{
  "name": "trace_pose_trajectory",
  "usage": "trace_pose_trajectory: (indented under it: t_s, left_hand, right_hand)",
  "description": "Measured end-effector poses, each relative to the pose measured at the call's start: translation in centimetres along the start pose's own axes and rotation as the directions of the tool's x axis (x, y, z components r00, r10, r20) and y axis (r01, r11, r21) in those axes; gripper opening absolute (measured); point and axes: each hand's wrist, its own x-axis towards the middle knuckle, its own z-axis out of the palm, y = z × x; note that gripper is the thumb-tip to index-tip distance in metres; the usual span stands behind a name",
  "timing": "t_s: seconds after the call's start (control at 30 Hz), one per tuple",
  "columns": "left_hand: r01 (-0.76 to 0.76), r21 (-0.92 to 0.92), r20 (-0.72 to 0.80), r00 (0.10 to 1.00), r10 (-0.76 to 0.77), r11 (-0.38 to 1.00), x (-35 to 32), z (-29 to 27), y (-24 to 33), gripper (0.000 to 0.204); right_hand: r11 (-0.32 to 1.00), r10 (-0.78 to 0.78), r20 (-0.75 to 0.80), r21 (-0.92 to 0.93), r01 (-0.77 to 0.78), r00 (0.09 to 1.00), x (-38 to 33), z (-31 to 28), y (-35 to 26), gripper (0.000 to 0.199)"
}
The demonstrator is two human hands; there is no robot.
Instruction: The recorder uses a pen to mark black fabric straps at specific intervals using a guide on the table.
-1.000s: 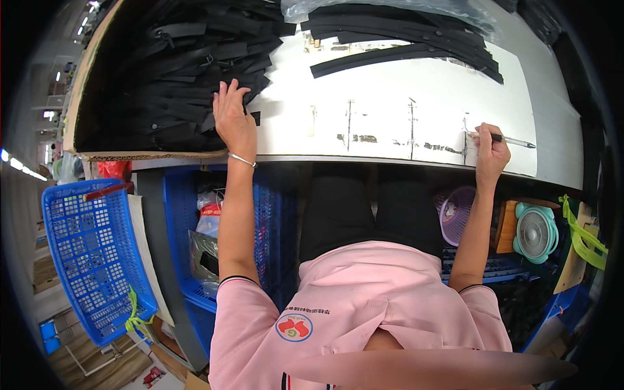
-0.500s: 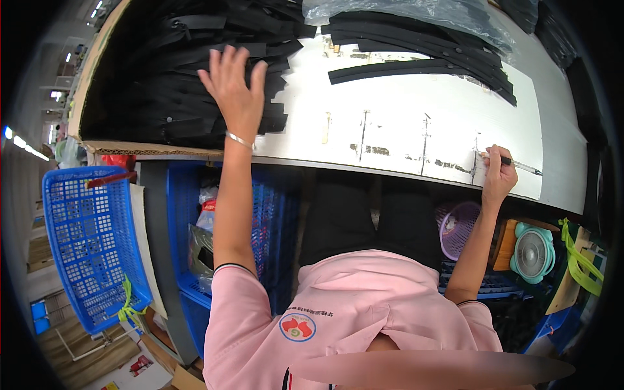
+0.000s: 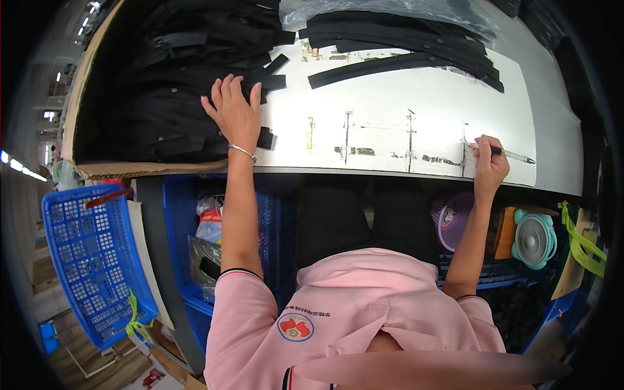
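Black strips [image 3: 162, 114] lie in a messy pile at the left of the white table [image 3: 558, 140] in the head view, with the left hand [image 3: 236, 119] spread out over them and the right hand [image 3: 491, 166] pinching a pen [image 3: 518, 156].

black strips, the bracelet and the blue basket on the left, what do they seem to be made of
Black strips: probably fabric, matte; they lie flat, curve gently and show little shine.
Bracelet: likely metal, polished, going by its silvery gleam.
Blue basket: almost certainly moulded plastic, evenly coloured, with a regular grid of holes.
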Motion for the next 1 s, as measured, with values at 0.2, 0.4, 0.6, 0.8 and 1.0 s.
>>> trace_pose_trajectory:
  t_s: [0.2, 0.4, 0.6, 0.8, 1.0]
  left_hand:
    - [-0.064, -0.069, 0.036, 0.997, 0.067, 0.996, 1.0, -1.0, -0.3, 0.021]
    - [-0.18, -0.094, 0.184, 0.964, 0.194, 0.979, 2.3, -1.1, -0.8, 0.022]
    - [-0.245, -0.215, 0.157, 0.947, 0.281, 0.945, 2.4, -1.8, -1.7, 0.02]
    - [-0.426, -0.454, 0.055, 0.863, 0.502, 0.782, 2.2, -4.2, 6.6, 0.016]
    - [-0.117, -0.845, 0.23, 0.802, 0.552, 0.522, -2.1, -7.0, 19.9, 0.014]
  right_hand:
    - [0.999, -0.051, 0.033, -0.007, 0.051, 0.998, 0.2, 0.4, -0.3, 0.016]
    - [0.998, -0.068, 0.028, 0.004, 0.068, 0.997, 0.3, 0.5, -0.5, 0.014]
    - [0.995, -0.096, 0.025, 0.016, 0.095, 0.995, 0.3, 0.7, -0.7, 0.014]
    - [0.996, -0.089, -0.047, 0.025, 0.091, 0.995, 0.1, 0.8, -1.3, 0.012]
    - [0.989, -0.146, -0.049, -0.024, 0.145, 0.988, -1.5, 0.7, -4.0, 0.021]
